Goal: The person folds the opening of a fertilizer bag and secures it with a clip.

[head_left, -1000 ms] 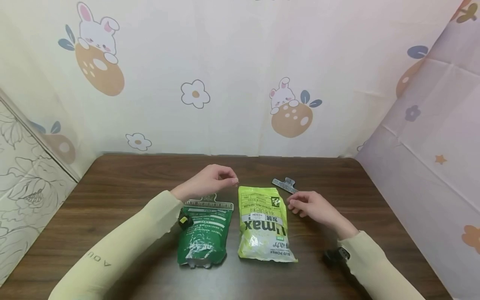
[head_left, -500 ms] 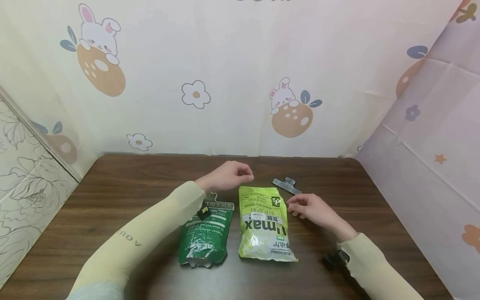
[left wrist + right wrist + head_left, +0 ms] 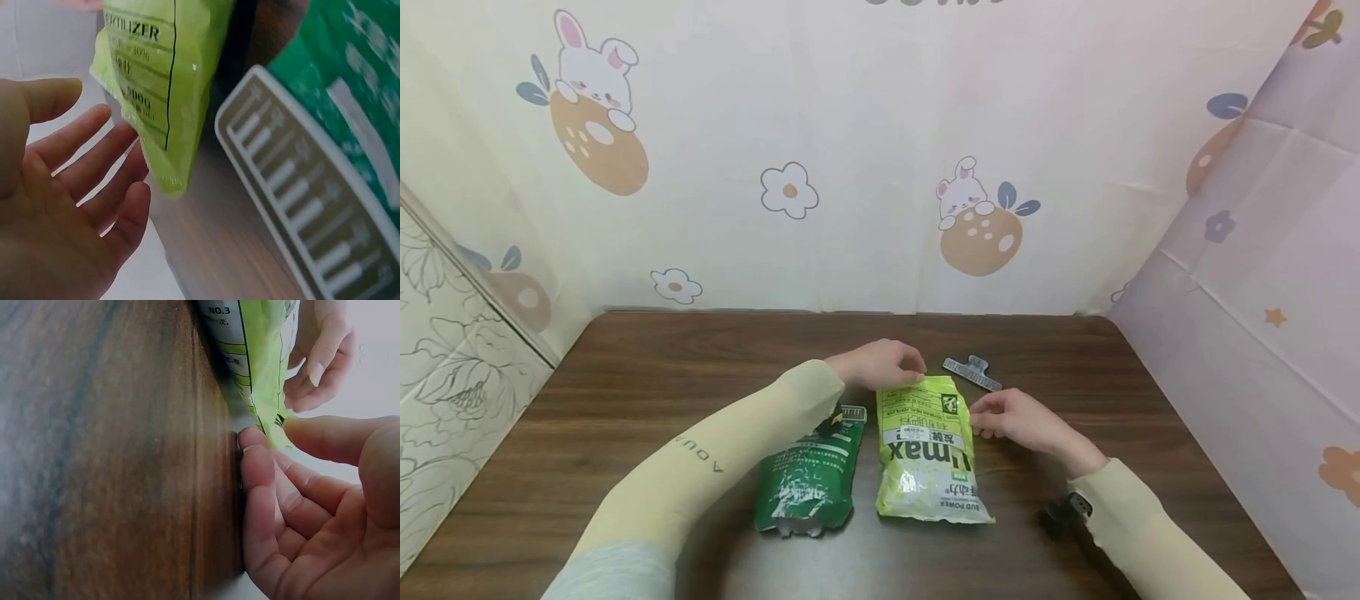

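Note:
A yellow-green fertilizer bag [image 3: 925, 450] lies flat on the table. My left hand [image 3: 883, 364] is at its upper left corner; in the left wrist view that hand's fingers [image 3: 94, 162] are spread beside the bag's edge, thumb apart from them. Along the bag's right edge is my right hand [image 3: 1018, 419], its fingers loosely bent. In the right wrist view the thumb and fingers [image 3: 259, 465] stand either side of the bag's corner without a visible pinch. Left of that bag lies a green bag [image 3: 808, 483] with a piano-keyboard clip [image 3: 300, 187] across its top, partly hidden by my left sleeve.
Another keyboard-patterned clip [image 3: 972, 372] lies loose on the table behind my right hand. The brown wooden table [image 3: 1060, 350] ends at a patterned curtain [image 3: 865, 242] at the back. More curtain hangs on the right.
My left hand has moved right, from above the green bag to the top of the yellow-green bag, and come down slightly. My right hand has shifted a little left, toward the bag's edge.

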`<state>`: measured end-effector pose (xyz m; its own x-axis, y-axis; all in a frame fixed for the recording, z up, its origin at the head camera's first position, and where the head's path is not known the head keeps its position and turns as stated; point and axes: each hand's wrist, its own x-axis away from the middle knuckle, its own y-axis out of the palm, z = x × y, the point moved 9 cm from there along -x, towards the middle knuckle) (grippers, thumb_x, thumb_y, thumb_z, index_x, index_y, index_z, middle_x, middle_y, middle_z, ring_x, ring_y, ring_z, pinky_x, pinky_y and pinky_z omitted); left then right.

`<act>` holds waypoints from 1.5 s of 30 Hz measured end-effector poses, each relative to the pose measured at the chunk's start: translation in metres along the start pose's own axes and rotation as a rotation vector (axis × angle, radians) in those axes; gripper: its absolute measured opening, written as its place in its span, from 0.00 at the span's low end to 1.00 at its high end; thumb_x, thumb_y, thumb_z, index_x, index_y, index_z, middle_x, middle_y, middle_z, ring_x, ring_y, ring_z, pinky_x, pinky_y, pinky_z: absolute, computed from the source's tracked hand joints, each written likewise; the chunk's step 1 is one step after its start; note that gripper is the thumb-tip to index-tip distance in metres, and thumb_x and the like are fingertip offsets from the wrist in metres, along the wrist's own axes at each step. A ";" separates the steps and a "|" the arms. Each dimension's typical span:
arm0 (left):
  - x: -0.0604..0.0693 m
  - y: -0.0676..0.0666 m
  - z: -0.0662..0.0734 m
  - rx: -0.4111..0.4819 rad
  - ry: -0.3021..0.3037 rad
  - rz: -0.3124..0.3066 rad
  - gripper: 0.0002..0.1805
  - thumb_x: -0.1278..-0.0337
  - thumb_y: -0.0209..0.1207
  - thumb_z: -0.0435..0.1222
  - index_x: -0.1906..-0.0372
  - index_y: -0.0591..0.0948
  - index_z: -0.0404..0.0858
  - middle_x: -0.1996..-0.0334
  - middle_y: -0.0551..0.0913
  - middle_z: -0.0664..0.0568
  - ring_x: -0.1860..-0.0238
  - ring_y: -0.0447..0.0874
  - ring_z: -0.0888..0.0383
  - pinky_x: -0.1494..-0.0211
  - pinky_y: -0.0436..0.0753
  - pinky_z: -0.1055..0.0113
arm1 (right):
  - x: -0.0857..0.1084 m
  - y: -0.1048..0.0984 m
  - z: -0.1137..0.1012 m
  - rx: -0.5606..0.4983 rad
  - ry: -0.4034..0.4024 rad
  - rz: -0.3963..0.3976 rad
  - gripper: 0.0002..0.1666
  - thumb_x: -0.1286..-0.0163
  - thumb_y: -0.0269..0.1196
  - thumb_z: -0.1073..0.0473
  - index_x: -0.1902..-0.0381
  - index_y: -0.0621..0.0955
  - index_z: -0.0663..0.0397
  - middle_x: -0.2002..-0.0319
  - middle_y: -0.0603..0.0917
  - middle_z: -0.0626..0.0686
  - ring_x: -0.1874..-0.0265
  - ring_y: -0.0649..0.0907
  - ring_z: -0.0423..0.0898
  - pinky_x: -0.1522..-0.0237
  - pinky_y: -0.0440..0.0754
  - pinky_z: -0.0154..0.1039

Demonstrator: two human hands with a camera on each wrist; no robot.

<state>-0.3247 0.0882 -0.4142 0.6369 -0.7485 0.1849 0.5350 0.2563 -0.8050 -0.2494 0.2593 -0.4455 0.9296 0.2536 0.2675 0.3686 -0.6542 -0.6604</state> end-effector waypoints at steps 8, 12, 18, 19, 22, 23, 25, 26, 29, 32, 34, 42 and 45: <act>0.000 0.005 0.005 0.000 -0.028 -0.016 0.18 0.29 0.57 0.46 0.40 0.80 0.45 0.46 0.82 0.56 0.45 0.78 0.59 0.42 0.76 0.60 | -0.005 0.003 0.001 -0.005 0.020 -0.018 0.13 0.30 0.65 0.54 0.55 0.85 0.57 0.69 0.84 0.49 0.68 0.81 0.46 0.62 0.78 0.43; -0.001 0.004 0.006 0.015 -0.015 -0.004 0.17 0.30 0.58 0.43 0.41 0.81 0.45 0.48 0.82 0.55 0.46 0.79 0.59 0.43 0.77 0.61 | -0.007 0.006 0.000 -0.021 0.020 -0.044 0.12 0.30 0.65 0.54 0.57 0.85 0.58 0.68 0.84 0.50 0.68 0.81 0.47 0.62 0.78 0.43; -0.005 0.003 0.006 0.019 -0.022 0.034 0.15 0.30 0.58 0.42 0.43 0.83 0.45 0.48 0.84 0.57 0.46 0.79 0.60 0.43 0.76 0.62 | -0.008 0.009 0.000 -0.055 0.038 -0.048 0.11 0.31 0.66 0.56 0.59 0.83 0.60 0.70 0.84 0.51 0.70 0.80 0.48 0.64 0.77 0.42; -0.005 0.003 0.006 0.020 -0.027 0.041 0.15 0.30 0.58 0.42 0.43 0.83 0.45 0.48 0.84 0.56 0.45 0.79 0.59 0.42 0.76 0.62 | -0.008 0.010 0.000 -0.064 0.043 -0.045 0.12 0.32 0.66 0.56 0.58 0.82 0.60 0.70 0.84 0.51 0.70 0.80 0.48 0.64 0.77 0.42; -0.006 0.002 0.006 0.028 -0.039 0.059 0.14 0.30 0.59 0.42 0.45 0.85 0.44 0.49 0.85 0.57 0.46 0.80 0.60 0.42 0.76 0.62 | -0.009 0.009 0.001 -0.081 0.055 -0.035 0.15 0.32 0.67 0.56 0.54 0.82 0.62 0.70 0.85 0.51 0.70 0.81 0.48 0.64 0.78 0.42; -0.006 0.001 0.006 0.031 -0.040 0.066 0.13 0.31 0.59 0.42 0.47 0.86 0.45 0.51 0.85 0.57 0.48 0.80 0.61 0.43 0.76 0.63 | -0.009 0.009 0.002 -0.083 0.057 -0.033 0.16 0.33 0.67 0.56 0.53 0.82 0.63 0.69 0.85 0.51 0.70 0.81 0.48 0.64 0.78 0.42; -0.005 -0.001 0.008 0.040 -0.043 0.078 0.11 0.32 0.60 0.42 0.52 0.87 0.45 0.56 0.86 0.59 0.52 0.81 0.62 0.46 0.77 0.64 | -0.009 0.008 0.002 -0.087 0.063 -0.030 0.18 0.33 0.67 0.55 0.52 0.82 0.63 0.68 0.85 0.51 0.69 0.81 0.48 0.63 0.78 0.42; -0.005 -0.003 0.008 0.047 -0.043 0.081 0.09 0.32 0.61 0.41 0.54 0.87 0.46 0.58 0.85 0.60 0.54 0.81 0.63 0.47 0.77 0.65 | -0.009 0.008 0.002 -0.086 0.066 -0.029 0.19 0.33 0.67 0.54 0.52 0.82 0.62 0.68 0.85 0.51 0.69 0.81 0.48 0.63 0.78 0.42; -0.003 -0.007 0.012 0.069 -0.040 0.087 0.07 0.32 0.60 0.40 0.58 0.87 0.46 0.63 0.84 0.61 0.59 0.80 0.63 0.51 0.78 0.66 | -0.009 0.008 0.003 -0.074 0.071 -0.029 0.19 0.33 0.67 0.52 0.52 0.83 0.61 0.68 0.85 0.50 0.68 0.81 0.47 0.62 0.78 0.42; -0.002 -0.009 0.015 0.088 -0.032 0.087 0.07 0.31 0.60 0.41 0.59 0.87 0.46 0.64 0.83 0.62 0.60 0.80 0.64 0.53 0.78 0.66 | -0.007 0.008 0.004 -0.063 0.071 -0.028 0.19 0.33 0.67 0.50 0.54 0.84 0.59 0.67 0.85 0.50 0.67 0.81 0.47 0.61 0.77 0.43; -0.001 -0.011 0.016 0.095 -0.022 0.089 0.07 0.30 0.59 0.41 0.60 0.86 0.46 0.64 0.83 0.62 0.60 0.80 0.63 0.54 0.78 0.66 | -0.006 0.008 0.003 -0.052 0.065 -0.030 0.19 0.33 0.67 0.48 0.56 0.86 0.57 0.67 0.85 0.49 0.67 0.81 0.47 0.61 0.76 0.43; 0.005 -0.018 0.021 0.067 -0.001 0.097 0.07 0.30 0.58 0.41 0.61 0.86 0.47 0.65 0.83 0.62 0.61 0.80 0.63 0.53 0.77 0.66 | -0.003 0.006 -0.002 -0.076 0.012 -0.023 0.14 0.30 0.65 0.49 0.63 0.88 0.52 0.70 0.85 0.49 0.68 0.81 0.47 0.61 0.75 0.42; 0.007 -0.020 0.021 0.063 0.001 0.099 0.07 0.29 0.58 0.42 0.60 0.85 0.47 0.65 0.83 0.62 0.61 0.79 0.62 0.54 0.77 0.65 | -0.002 0.004 -0.003 -0.084 -0.026 -0.007 0.12 0.29 0.64 0.52 0.63 0.88 0.53 0.69 0.85 0.50 0.68 0.81 0.48 0.61 0.76 0.42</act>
<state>-0.3192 0.0914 -0.3850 0.6879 -0.7180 0.1060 0.5033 0.3666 -0.7825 -0.2502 0.2536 -0.4465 0.9274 0.2758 0.2528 0.3739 -0.7096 -0.5972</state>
